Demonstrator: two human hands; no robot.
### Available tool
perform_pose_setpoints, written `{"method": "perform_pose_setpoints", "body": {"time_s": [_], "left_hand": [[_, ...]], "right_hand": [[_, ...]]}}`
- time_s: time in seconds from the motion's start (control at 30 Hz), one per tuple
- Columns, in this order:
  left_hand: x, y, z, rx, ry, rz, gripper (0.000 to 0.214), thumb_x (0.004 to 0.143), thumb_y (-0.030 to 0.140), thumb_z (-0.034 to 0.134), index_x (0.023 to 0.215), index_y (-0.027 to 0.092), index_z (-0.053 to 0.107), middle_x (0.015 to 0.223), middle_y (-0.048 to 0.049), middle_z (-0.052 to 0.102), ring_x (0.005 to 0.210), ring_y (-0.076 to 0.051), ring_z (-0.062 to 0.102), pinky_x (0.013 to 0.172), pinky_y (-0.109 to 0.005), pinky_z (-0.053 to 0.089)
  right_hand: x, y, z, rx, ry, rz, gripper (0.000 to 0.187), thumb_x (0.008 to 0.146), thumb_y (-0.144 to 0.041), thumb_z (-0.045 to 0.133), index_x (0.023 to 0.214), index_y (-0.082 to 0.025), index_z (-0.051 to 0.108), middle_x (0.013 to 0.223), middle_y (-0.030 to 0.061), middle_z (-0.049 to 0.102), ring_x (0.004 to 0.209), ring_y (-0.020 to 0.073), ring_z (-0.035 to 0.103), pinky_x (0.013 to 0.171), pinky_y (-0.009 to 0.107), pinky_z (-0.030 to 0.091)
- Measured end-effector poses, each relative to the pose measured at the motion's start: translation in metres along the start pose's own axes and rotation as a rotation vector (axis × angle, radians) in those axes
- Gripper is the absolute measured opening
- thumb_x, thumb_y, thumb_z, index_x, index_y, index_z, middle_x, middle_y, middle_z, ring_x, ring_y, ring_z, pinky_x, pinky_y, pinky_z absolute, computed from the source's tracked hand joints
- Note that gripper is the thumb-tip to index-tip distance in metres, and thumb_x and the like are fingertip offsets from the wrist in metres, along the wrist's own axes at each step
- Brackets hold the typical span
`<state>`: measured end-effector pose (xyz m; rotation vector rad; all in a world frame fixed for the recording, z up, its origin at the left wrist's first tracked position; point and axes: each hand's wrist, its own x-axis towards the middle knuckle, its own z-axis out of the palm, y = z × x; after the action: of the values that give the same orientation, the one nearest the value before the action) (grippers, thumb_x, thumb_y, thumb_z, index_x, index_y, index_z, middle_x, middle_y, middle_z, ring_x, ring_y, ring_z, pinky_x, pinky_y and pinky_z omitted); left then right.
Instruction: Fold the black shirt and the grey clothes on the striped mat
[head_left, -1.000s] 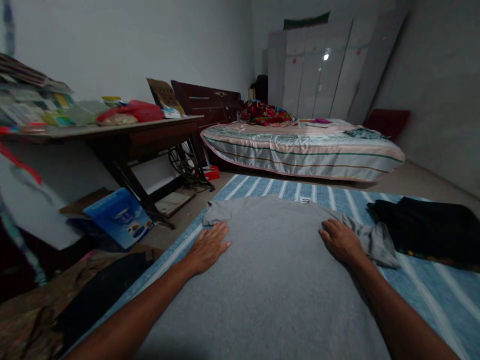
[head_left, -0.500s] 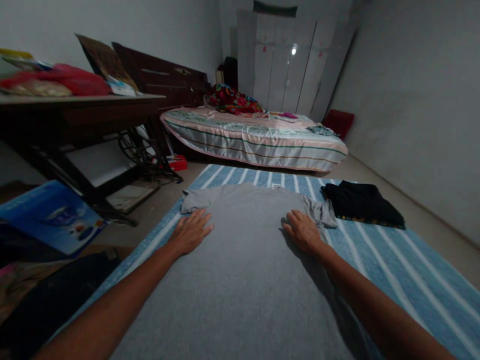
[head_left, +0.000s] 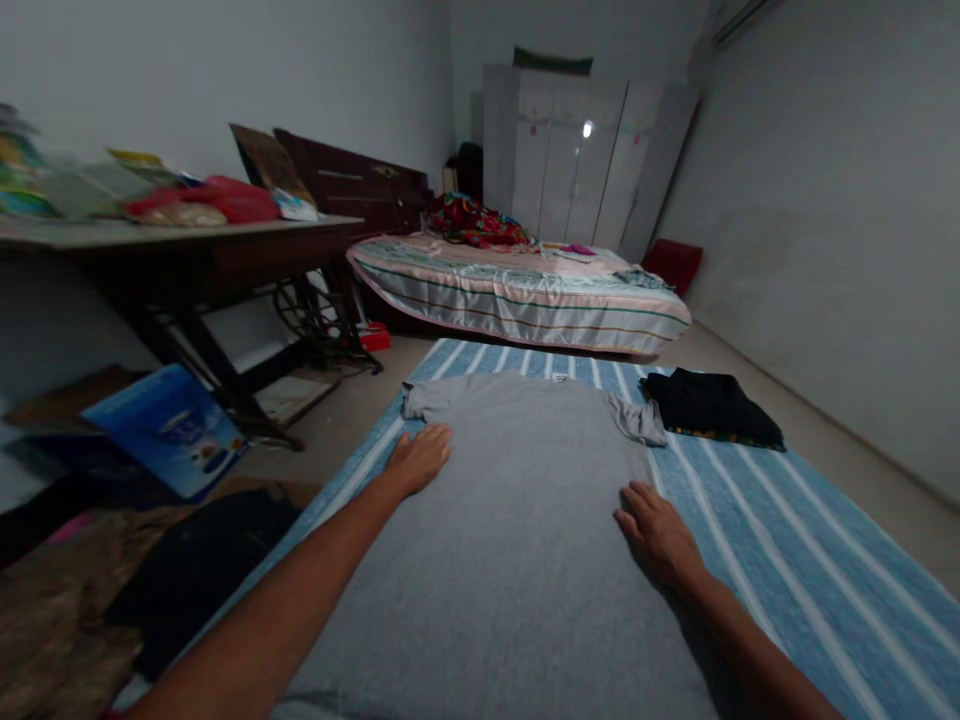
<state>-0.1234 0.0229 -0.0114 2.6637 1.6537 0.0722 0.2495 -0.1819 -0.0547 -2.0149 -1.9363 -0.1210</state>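
A grey T-shirt (head_left: 517, 540) lies spread out flat on a blue cloth with white stripes (head_left: 780, 520), its collar at the far end and its short sleeves out to both sides. My left hand (head_left: 421, 458) rests on the shirt's left edge just below the left sleeve, fingers stretched out. On the right edge, below the right sleeve, my right hand (head_left: 660, 525) lies with its fingers extended over the fabric. Neither hand grips anything. Beyond the right sleeve sits a folded black garment (head_left: 712, 405) with a patterned lower edge.
A bed (head_left: 517, 290) with a striped satin cover stands beyond the cloth, before a wardrobe (head_left: 574, 160). On the left is a sewing-machine table (head_left: 300, 228) with bags on top. A blue box (head_left: 169, 425) and dark clothing (head_left: 202, 570) lie below it.
My right hand has slid down the shirt's right side, toward me. My left hand stays near the left sleeve. The view has tilted up and turned slightly left.
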Motion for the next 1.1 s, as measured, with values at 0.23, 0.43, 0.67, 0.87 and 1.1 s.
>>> {"method": "perform_pose_setpoints", "body": {"time_s": [0.23, 0.43, 0.67, 0.87, 1.1], "left_hand": [[-0.011, 0.009, 0.000, -0.032, 0.014, -0.043, 0.044, 0.093, 0.028, 0.031, 0.134, 0.023, 0.046, 0.146, -0.0074, 0.039, 0.136, -0.025, 0.031, 0.107, -0.054, 0.025], [-0.020, 0.013, 0.003, -0.078, 0.077, -0.052, 0.043, 0.092, 0.026, 0.032, 0.131, 0.022, 0.049, 0.143, -0.0080, 0.044, 0.135, -0.026, 0.033, 0.107, -0.056, 0.025], [-0.027, 0.010, 0.008, -0.184, 0.169, -0.038, 0.038, 0.090, 0.024, 0.038, 0.125, 0.024, 0.054, 0.138, -0.0058, 0.050, 0.133, -0.024, 0.036, 0.109, -0.053, 0.023], [-0.033, 0.004, 0.009, -0.376, 0.205, -0.052, 0.039, 0.086, 0.013, 0.040, 0.120, 0.022, 0.058, 0.133, -0.0061, 0.055, 0.130, -0.021, 0.040, 0.111, -0.047, 0.023], [-0.020, -0.015, 0.001, -0.682, 0.229, -0.315, 0.037, 0.075, 0.005, 0.050, 0.106, 0.019, 0.065, 0.120, -0.0058, 0.063, 0.117, -0.018, 0.053, 0.104, -0.032, 0.037]], "right_hand": [[-0.050, -0.036, -0.010, 0.083, -0.011, -0.092, 0.035, 0.088, -0.037, 0.042, 0.111, -0.025, 0.064, 0.121, 0.0128, 0.060, 0.110, 0.0296, 0.058, 0.095, 0.043, 0.049], [-0.039, -0.121, -0.030, 0.163, -0.126, -0.214, 0.037, 0.084, -0.026, 0.048, 0.117, -0.021, 0.063, 0.128, 0.0100, 0.057, 0.116, 0.0260, 0.055, 0.098, 0.038, 0.046], [0.038, -0.205, -0.021, 0.283, -0.184, -0.334, 0.034, 0.086, -0.021, 0.047, 0.116, -0.016, 0.062, 0.126, 0.0112, 0.058, 0.115, 0.0217, 0.055, 0.099, 0.032, 0.042], [0.124, -0.251, 0.013, 0.236, -0.159, -0.314, 0.029, 0.088, -0.016, 0.042, 0.108, -0.018, 0.063, 0.115, 0.0091, 0.062, 0.106, 0.0168, 0.057, 0.093, 0.025, 0.041], [0.149, -0.264, 0.063, 0.194, -0.154, -0.282, 0.039, 0.093, -0.029, 0.037, 0.127, -0.015, 0.051, 0.137, 0.0143, 0.046, 0.130, 0.0276, 0.036, 0.105, 0.045, 0.027]]}}
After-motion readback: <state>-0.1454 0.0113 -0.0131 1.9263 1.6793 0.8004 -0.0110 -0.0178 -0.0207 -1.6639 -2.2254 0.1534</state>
